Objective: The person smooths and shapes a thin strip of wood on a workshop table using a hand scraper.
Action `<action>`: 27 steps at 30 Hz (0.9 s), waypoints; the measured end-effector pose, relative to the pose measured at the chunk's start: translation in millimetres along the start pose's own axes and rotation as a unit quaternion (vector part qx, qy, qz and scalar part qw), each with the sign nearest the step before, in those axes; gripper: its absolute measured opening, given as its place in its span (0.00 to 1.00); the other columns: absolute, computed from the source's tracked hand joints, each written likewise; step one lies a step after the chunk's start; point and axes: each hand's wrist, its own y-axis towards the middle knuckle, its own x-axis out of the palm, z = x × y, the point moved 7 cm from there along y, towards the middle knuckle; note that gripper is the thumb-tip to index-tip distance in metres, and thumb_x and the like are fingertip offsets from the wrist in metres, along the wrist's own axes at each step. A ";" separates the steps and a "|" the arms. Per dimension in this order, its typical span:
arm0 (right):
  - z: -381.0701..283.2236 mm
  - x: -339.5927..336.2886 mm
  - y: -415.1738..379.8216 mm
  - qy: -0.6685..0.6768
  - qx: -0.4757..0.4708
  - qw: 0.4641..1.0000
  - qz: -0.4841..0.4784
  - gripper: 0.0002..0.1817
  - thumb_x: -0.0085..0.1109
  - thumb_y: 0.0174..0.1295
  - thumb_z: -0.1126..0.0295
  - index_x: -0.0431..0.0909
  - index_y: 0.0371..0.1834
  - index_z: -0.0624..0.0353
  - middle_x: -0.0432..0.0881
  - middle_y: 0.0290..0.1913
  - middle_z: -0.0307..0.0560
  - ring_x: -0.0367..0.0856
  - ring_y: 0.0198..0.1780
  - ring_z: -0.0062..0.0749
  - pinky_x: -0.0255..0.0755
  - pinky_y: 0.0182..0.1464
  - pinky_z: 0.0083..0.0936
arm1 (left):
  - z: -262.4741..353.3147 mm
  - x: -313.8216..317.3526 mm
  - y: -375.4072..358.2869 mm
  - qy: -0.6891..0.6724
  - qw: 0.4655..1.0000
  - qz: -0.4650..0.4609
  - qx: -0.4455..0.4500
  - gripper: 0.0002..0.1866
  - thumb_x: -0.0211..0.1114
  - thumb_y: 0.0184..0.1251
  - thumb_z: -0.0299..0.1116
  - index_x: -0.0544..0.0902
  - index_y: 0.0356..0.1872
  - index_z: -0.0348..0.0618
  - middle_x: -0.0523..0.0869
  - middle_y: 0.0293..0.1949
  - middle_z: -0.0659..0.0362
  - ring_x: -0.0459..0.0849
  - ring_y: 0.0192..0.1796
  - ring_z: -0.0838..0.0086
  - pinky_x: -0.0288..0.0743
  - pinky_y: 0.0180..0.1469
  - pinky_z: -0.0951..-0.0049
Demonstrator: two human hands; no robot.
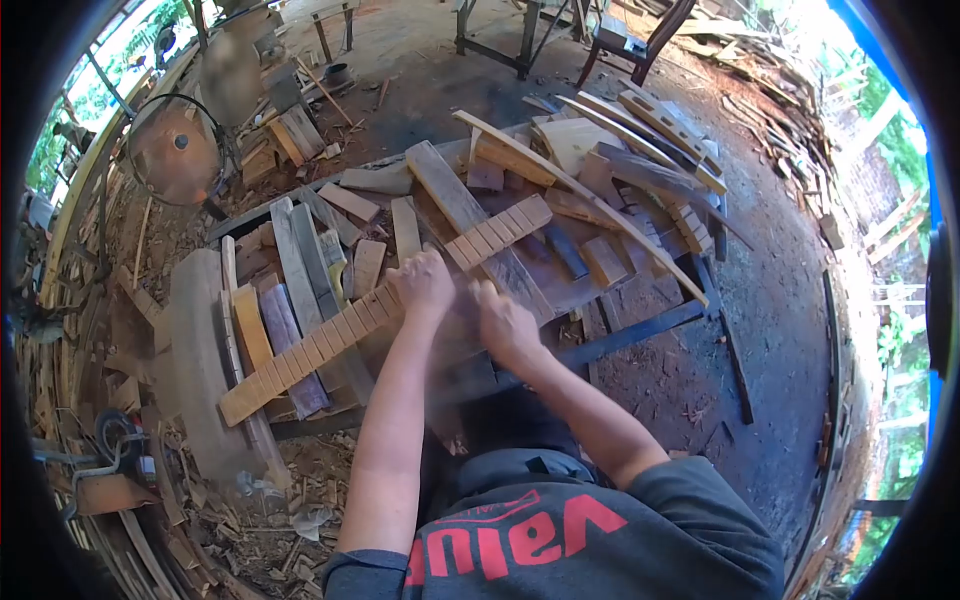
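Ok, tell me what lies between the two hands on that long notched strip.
Head view: almost nothing. The left hand grips the notched strip; the right hand sits close beside it, only blurred wood showing between.

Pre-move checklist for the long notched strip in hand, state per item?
1. Left hand grips the long notched strip: ok.
2. Right hand on the strip: cannot tell, blurred and apart from its visible part.
3. Strip supported: ok, lies diagonally across the plank pile on the workbench.
4. Far end free: not ok, it runs among loose offcuts.
5. Circular blade away from both hands: ok, far left.
6. Footing: not ok, floor scraps litter the ground.
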 end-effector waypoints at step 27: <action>-6.6 15.5 -18.6 0.028 0.014 0.999 0.017 0.06 0.44 0.64 0.72 0.64 0.42 0.61 0.80 0.34 0.66 0.82 0.35 0.61 0.76 0.36 0.49 | -27.4 -10.4 -19.8 -0.019 0.999 -0.003 -0.033 0.14 0.62 0.54 0.33 0.82 0.42 0.42 0.83 0.45 0.53 0.80 0.53 0.55 0.65 0.55 0.44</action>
